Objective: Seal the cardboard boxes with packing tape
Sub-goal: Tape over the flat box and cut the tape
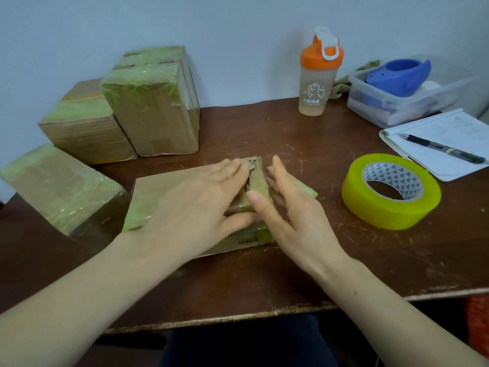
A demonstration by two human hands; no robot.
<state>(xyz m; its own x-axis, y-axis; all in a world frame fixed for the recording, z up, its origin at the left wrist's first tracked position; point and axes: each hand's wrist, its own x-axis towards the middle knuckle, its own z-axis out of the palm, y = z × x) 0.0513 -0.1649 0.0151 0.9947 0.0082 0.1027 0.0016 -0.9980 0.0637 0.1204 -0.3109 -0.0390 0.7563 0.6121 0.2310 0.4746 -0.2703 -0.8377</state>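
A brown, scratched tabletop is carrying everything here. Three taped cardboard boxes are sitting along its left side: a tall box is standing at the back, a second box is leaning just beside it on the left, and a third box is lying nearer the front edge.

The open box is lying flat at the middle of the tabletop, just beside the third box, with greenish tape along its edges. Its small end flap is sticking up between the two hands.

The left hand is resting spread on top of this box, its fingertips reaching the flap. The right hand is holding its fingers straight against the flap's right side, its thumb touching the flap's near end.

To the right, a clear plastic tub is holding a blue dispenser, and an open notebook is lying in front of it. A yellow tape roll is lying flat near the right hand, apart from it. An orange-lidded shaker bottle is standing at the back, and a black pen is lying on the notebook.
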